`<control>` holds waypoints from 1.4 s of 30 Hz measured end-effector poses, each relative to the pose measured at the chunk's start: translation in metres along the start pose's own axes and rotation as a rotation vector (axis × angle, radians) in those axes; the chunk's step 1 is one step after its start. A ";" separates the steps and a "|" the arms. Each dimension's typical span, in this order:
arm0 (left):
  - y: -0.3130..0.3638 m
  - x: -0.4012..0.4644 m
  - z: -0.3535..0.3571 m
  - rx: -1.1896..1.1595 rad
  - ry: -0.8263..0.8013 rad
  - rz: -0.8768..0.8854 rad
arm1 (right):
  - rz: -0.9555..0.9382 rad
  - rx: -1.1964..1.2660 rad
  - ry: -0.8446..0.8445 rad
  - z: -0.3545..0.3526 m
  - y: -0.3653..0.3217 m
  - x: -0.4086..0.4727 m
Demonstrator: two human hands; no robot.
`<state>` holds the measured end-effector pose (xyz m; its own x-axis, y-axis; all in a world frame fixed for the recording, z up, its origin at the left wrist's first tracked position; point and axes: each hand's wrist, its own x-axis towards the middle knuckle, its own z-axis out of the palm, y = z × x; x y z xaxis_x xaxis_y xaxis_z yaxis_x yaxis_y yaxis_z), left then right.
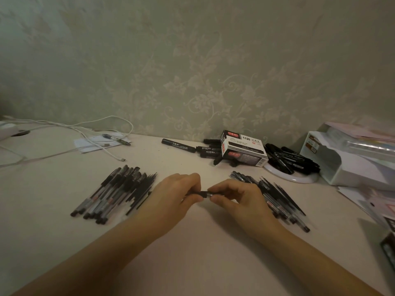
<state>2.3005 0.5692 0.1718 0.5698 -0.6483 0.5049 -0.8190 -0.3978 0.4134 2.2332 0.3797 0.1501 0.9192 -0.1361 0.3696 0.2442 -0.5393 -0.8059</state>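
Note:
Both hands meet over the middle of the pale table [192, 242] around one black pen [204, 193]. My left hand [173, 197] grips its left part with curled fingers. My right hand [235, 199] pinches its right part between thumb and fingertips. Most of the pen is hidden inside the two hands. A heap of black gel pens [115, 193] lies to the left of my hands. A second heap of black pens [275, 199] lies to the right, partly behind my right hand.
At the back stand a marker box [243, 150] marked 1120, loose black markers [179, 145], and more markers [292, 160] on a white plate [295, 179]. A white desk organiser [350, 163] fills the right. White cables [89, 133] and papers lie back left.

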 end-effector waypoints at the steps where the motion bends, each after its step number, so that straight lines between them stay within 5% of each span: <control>1: 0.001 0.000 0.000 -0.007 0.008 -0.003 | -0.006 0.004 0.003 0.000 0.000 0.000; 8: -0.001 0.001 0.002 -0.016 0.045 -0.071 | -0.020 -0.073 0.042 0.007 0.000 0.000; 11: -0.009 0.003 -0.006 0.067 0.185 -0.121 | -0.078 -0.162 0.138 0.006 0.005 0.001; 15: -0.040 0.000 -0.039 0.287 0.359 -0.457 | -0.043 -0.180 0.217 0.001 0.012 0.004; 18: -0.061 -0.005 -0.059 0.413 0.287 -0.695 | -0.064 -0.227 0.170 0.004 0.011 0.002; 23: -0.073 -0.009 -0.061 0.447 0.125 -0.847 | -0.075 -0.298 0.155 0.005 0.008 0.001; 34: -0.070 -0.008 -0.060 0.492 0.104 -0.816 | 0.004 -0.657 0.338 -0.011 0.010 0.001; 42: -0.031 -0.002 -0.022 0.294 0.203 -0.390 | 0.194 -1.087 0.230 -0.024 0.004 0.001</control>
<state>2.3264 0.5973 0.1745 0.8134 -0.2889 0.5050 -0.5115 -0.7686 0.3843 2.2279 0.3573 0.1585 0.8059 -0.3855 0.4493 -0.3985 -0.9145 -0.0699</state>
